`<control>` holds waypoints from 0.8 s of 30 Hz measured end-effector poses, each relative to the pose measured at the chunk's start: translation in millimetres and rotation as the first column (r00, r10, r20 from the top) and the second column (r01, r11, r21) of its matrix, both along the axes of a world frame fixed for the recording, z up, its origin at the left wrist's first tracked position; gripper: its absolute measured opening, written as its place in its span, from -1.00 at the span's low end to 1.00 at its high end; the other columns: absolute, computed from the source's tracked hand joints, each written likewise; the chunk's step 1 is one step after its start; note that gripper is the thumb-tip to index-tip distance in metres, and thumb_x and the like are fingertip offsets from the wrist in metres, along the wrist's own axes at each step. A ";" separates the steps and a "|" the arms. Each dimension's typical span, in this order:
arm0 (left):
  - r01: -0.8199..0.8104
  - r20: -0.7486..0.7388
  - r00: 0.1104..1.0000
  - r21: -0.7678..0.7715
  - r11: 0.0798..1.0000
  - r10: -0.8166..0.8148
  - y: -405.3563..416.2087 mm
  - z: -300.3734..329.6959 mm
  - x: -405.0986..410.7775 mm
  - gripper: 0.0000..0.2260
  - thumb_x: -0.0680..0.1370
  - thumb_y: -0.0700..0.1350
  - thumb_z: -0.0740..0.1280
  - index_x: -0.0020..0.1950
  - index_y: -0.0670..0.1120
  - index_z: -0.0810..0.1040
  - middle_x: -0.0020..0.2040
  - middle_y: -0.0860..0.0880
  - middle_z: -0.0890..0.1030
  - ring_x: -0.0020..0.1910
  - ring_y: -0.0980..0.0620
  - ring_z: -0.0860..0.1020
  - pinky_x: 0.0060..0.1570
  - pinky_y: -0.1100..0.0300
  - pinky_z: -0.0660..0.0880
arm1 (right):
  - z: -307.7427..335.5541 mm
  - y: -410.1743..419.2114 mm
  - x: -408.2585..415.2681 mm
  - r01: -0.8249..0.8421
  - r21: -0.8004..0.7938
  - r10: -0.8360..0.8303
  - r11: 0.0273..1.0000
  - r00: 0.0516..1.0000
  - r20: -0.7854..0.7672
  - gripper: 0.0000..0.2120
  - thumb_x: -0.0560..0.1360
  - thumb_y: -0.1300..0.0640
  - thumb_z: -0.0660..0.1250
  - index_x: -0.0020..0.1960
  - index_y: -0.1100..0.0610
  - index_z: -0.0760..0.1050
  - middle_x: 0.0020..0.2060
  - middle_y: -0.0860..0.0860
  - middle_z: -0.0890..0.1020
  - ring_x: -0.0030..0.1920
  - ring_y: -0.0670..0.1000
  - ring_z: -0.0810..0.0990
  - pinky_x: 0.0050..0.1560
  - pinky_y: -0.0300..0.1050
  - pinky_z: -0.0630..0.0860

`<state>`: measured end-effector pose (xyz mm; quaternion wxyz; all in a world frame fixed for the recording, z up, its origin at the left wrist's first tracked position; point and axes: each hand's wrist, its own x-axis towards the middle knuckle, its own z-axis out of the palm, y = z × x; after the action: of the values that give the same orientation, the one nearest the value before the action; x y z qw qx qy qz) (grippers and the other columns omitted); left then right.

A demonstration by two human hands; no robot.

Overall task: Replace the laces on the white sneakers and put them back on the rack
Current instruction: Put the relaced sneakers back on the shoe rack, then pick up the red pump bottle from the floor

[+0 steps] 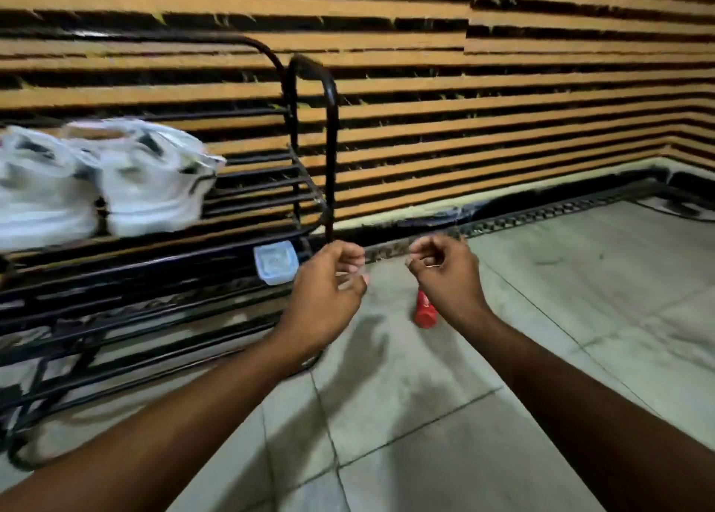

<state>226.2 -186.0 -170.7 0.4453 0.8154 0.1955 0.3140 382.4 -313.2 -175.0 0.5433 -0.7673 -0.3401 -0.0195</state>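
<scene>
Two white sneakers stand side by side on an upper shelf of the black metal shoe rack at the left, blurred by motion. Both my hands hover over the floor to the right of the rack's end. My left hand has its fingers curled in, and so does my right hand. I see nothing clearly held in either hand. A thin glint shows at my right fingertips, too small to identify. No lace is visible.
A small clear plastic lidded box sits on a lower rack bar near my left hand. A red bottle lies on the grey tiled floor below my right hand. An orange-and-black striped wall runs behind.
</scene>
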 end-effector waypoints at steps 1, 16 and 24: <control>0.018 -0.035 0.999 -0.031 0.999 -0.019 1.5 -18.8 16.2 -0.77 0.53 -0.22 0.45 0.15 -0.03 0.58 0.03 -0.02 0.65 0.04 0.03 0.62 0.13 0.06 0.60 | -14.7 -2.4 12.4 0.012 -0.038 -0.012 0.999 1.000 -0.023 -0.86 0.48 0.29 0.41 -0.09 0.07 0.62 -0.25 -0.05 0.68 -0.20 -0.14 0.66 -0.12 -0.24 0.60; -0.010 -0.476 0.871 -0.268 0.963 -0.123 24.0 -188.6 210.2 -0.75 0.45 -0.08 0.51 0.06 -0.02 0.52 -0.01 -0.02 0.64 0.03 -0.09 0.62 0.09 0.05 0.58 | -161.0 25.1 157.7 0.114 -0.415 -0.210 0.903 0.958 -0.194 -0.80 0.40 0.27 0.43 -0.01 0.11 0.67 -0.11 0.06 0.72 -0.03 0.06 0.67 0.08 -0.06 0.56; -0.095 -0.594 0.797 -0.304 0.948 -0.111 23.2 -220.1 274.6 -0.52 0.48 0.09 0.52 0.29 -0.14 0.58 0.17 -0.11 0.65 0.16 -0.10 0.62 -0.05 0.15 0.49 | -228.7 34.2 217.7 0.023 -0.362 -0.231 0.932 0.808 -0.542 -0.55 0.30 -0.02 0.29 0.16 0.02 0.61 0.04 0.16 0.69 0.02 0.16 0.69 0.15 0.21 0.62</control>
<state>500.7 -162.8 -390.8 0.4864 0.7907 0.3718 -0.0003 600.1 -279.0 -403.7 0.4779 -0.8398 -0.1054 0.2349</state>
